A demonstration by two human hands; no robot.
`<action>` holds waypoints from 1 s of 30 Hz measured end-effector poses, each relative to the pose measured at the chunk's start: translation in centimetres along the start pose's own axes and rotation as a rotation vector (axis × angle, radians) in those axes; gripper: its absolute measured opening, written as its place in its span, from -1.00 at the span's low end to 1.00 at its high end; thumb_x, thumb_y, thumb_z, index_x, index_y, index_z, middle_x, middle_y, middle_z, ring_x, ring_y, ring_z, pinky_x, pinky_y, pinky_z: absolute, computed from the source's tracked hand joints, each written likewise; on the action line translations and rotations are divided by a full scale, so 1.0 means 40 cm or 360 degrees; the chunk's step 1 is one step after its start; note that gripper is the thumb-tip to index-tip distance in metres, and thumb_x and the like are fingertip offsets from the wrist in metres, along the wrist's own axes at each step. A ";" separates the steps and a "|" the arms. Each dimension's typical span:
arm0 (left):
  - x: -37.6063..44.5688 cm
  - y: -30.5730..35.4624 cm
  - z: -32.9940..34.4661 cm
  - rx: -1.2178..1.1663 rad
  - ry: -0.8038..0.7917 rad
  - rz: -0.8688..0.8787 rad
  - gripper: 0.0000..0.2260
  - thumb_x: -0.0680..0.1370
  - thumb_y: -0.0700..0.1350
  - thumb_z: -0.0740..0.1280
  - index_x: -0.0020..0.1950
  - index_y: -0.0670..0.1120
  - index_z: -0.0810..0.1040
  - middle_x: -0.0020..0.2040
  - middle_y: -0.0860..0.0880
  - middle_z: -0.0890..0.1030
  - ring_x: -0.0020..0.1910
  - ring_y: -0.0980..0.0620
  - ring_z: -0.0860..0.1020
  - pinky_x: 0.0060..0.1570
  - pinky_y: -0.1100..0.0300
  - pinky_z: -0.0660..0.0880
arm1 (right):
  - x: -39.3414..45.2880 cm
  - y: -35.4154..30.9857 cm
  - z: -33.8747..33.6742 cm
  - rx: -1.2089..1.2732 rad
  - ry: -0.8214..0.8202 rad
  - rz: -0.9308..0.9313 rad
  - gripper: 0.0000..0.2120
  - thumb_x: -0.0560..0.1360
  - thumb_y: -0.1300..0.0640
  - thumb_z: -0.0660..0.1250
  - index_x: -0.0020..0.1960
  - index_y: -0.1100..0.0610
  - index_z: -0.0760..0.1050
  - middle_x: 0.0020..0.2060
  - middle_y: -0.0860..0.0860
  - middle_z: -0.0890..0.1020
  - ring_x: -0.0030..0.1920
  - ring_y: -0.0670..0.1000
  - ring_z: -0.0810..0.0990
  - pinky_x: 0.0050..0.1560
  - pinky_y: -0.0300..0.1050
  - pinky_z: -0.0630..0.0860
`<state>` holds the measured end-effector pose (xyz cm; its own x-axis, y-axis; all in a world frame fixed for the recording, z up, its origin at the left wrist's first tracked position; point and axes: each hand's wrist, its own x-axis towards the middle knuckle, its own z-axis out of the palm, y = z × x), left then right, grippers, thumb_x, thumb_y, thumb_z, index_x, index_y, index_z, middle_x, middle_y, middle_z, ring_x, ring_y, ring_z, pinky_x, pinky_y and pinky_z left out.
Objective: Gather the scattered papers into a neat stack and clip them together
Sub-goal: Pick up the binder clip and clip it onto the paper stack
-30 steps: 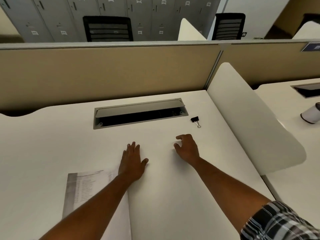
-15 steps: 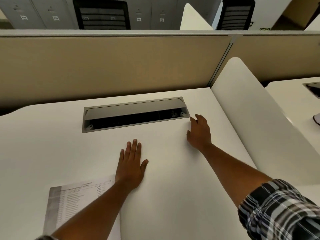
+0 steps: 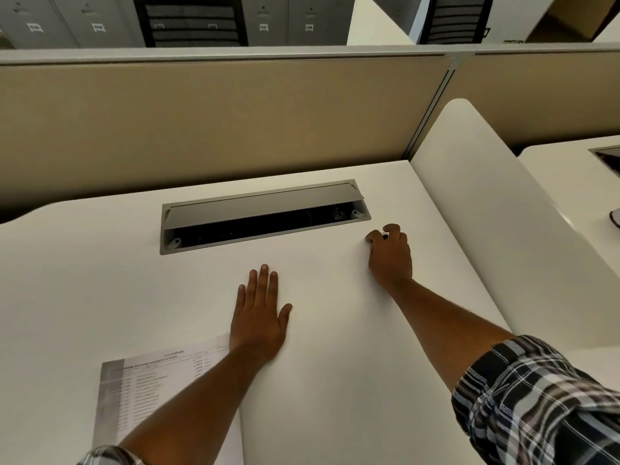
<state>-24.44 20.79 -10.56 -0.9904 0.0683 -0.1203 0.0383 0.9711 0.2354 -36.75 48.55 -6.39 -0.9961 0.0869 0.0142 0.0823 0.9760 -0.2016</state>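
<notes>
Head view: binder clip point(image 3: 385, 235) barely visible, only a dark sliver between curled fingers point(image 3: 392, 229) of right hand point(image 3: 391, 258), at about 2 o'clock on tabletop point(image 3: 100, 280), just off the right end of cable tray point(image 3: 265, 216). Small, light, stiff metal by the look of it; strong spring likely, so best squeezed by the wire handles, not the smooth black body, which may slip. Printed papers point(image 3: 147, 394) at 7 o'clock, partly under left forearm, top right corner just beside the wrist; whether one sheet or several cannot be told. Thin, limp, prone to sliding on the smooth white surface; better squared by the edges and pinned flat while clipping. Left hand point(image 3: 260, 317) flat at centre, fingers straight and close together, pressing on what may be a blank sheet or bare tabletop, cannot tell which.

Against one second earlier: clip then lay free at 2 o'clock, well apart from right hand, which hovered loosely curled near centre; half a second ago reaching over it; now closed round it. Left hand unmoved. Camera tilted lower and nearer, with more of the printed sheet showing.
</notes>
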 end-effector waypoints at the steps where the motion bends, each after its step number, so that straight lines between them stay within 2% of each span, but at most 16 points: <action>1: 0.002 0.001 -0.004 0.0019 -0.0027 -0.0002 -0.38 0.64 0.20 -0.14 0.59 -0.04 -0.28 0.59 -0.02 -0.35 0.56 -0.02 -0.35 0.56 0.00 -0.14 | -0.007 -0.001 0.000 0.0011 0.0002 -0.0011 -0.73 0.57 0.28 0.26 0.23 0.12 0.56 0.37 0.17 0.39 0.25 0.18 0.45 0.15 0.02 0.52; 4: 0.006 0.009 -0.022 0.0080 -0.0127 -0.0022 -0.38 0.65 0.19 -0.16 0.58 -0.07 -0.31 0.57 -0.04 -0.39 0.55 -0.06 -0.37 0.56 0.00 -0.17 | -0.039 -0.002 -0.003 0.0029 0.0006 -0.0050 -0.78 0.58 0.27 0.28 0.18 0.11 0.58 0.32 0.16 0.42 0.23 0.15 0.46 0.07 -0.04 0.53; 7: 0.008 0.023 -0.055 0.0121 -0.0277 -0.0027 -0.36 0.65 0.19 -0.12 0.58 -0.08 -0.32 0.57 -0.06 -0.39 0.56 -0.08 -0.34 0.56 0.00 -0.16 | -0.078 -0.010 -0.011 0.0098 -0.0010 -0.0102 -0.79 0.61 0.21 0.27 0.19 0.09 0.59 0.31 0.17 0.42 0.21 0.16 0.48 0.08 -0.04 0.54; 10: 0.023 0.026 -0.112 0.0160 -0.0503 -0.0019 -0.31 0.65 0.17 0.02 0.59 -0.08 -0.28 0.59 -0.07 -0.34 0.58 -0.07 -0.25 0.56 0.01 -0.07 | -0.123 -0.035 -0.018 0.0307 0.0002 -0.0075 -0.72 0.59 0.18 0.32 0.30 0.09 0.51 0.29 0.18 0.42 0.12 0.20 0.58 0.07 0.01 0.58; 13: 0.019 0.032 -0.175 0.0037 -0.0704 -0.0089 -0.27 0.60 0.19 0.16 0.62 -0.05 -0.11 0.62 -0.03 -0.21 0.60 -0.05 -0.08 0.53 -0.03 0.10 | -0.179 -0.080 -0.023 0.0620 0.0036 -0.0026 -0.58 0.51 0.14 0.45 0.32 0.15 0.43 0.25 0.15 0.45 0.01 0.19 0.65 0.06 0.04 0.59; 16: -0.041 0.044 -0.209 -0.0310 -0.0556 -0.0185 -0.37 0.59 0.19 0.19 0.58 -0.04 0.14 0.61 -0.02 0.10 0.56 -0.01 0.16 0.44 -0.01 0.27 | -0.251 -0.131 -0.031 0.0850 0.0054 -0.0067 -0.50 0.45 0.09 0.53 0.29 0.15 0.40 0.17 0.08 0.53 0.02 0.05 0.61 0.06 -0.05 0.57; 18: -0.084 0.047 -0.220 -0.0529 -0.0307 -0.0226 -0.51 0.59 0.15 0.23 0.48 0.02 0.32 0.49 0.03 0.37 0.43 0.00 0.38 0.30 0.06 0.39 | -0.292 -0.166 -0.034 0.0987 0.0054 -0.0119 -0.47 0.41 0.07 0.56 0.26 0.12 0.39 0.08 0.02 0.57 -0.02 0.01 0.61 0.01 -0.10 0.59; 20: -0.141 0.047 -0.243 -0.0827 -0.0120 -0.0288 -0.62 0.59 0.11 0.27 0.38 0.03 0.44 0.35 0.06 0.52 0.28 0.02 0.50 0.20 0.13 0.44 | -0.354 -0.205 -0.049 0.1138 0.0018 -0.0202 -0.44 0.38 0.07 0.59 0.25 0.08 0.36 0.02 -0.02 0.61 -0.04 -0.04 0.64 0.01 -0.15 0.60; 22: -0.192 0.038 -0.268 -0.1235 -0.0067 -0.0406 -0.69 0.60 0.07 0.29 0.31 0.00 0.51 0.28 0.05 0.57 0.22 0.06 0.53 0.17 0.19 0.44 | -0.414 -0.248 -0.072 0.1279 -0.0028 -0.0329 -0.40 0.36 0.06 0.59 0.27 0.04 0.34 0.00 -0.06 0.63 -0.02 -0.11 0.65 0.03 -0.28 0.58; 24: -0.253 0.017 -0.297 -0.1664 -0.0184 -0.0472 -0.70 0.61 0.05 0.31 0.32 0.01 0.50 0.29 0.05 0.56 0.25 0.07 0.52 0.24 0.12 0.48 | -0.476 -0.295 -0.108 0.1376 -0.0062 -0.0470 -0.37 0.35 0.05 0.59 0.29 -0.01 0.33 0.01 -0.10 0.65 0.01 -0.14 0.66 0.06 -0.32 0.56; 27: -0.361 -0.022 -0.338 -0.2097 -0.0341 -0.0283 -0.59 0.58 0.07 0.34 0.42 0.07 0.42 0.39 0.10 0.49 0.35 0.05 0.48 0.33 0.00 0.46 | -0.559 -0.359 -0.168 0.1495 -0.0089 -0.0670 -0.36 0.37 0.04 0.58 0.33 -0.04 0.32 0.02 -0.14 0.68 0.05 -0.12 0.68 0.10 -0.27 0.59; 30: -0.454 -0.053 -0.377 -0.2351 -0.0282 -0.0125 -0.56 0.55 0.08 0.38 0.42 0.10 0.43 0.35 0.08 0.55 0.33 0.04 0.52 0.28 0.04 0.50 | -0.625 -0.406 -0.226 0.1632 -0.0138 -0.0804 -0.36 0.39 0.09 0.58 0.36 -0.05 0.33 0.05 -0.17 0.71 0.06 -0.07 0.71 0.09 -0.25 0.60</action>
<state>-8.55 14.03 5.66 -0.9508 0.1594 -0.2658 -0.2862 -0.1223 0.9503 -12.90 32.32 5.39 -0.9102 -0.3216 0.2610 -0.3524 0.2701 -0.8960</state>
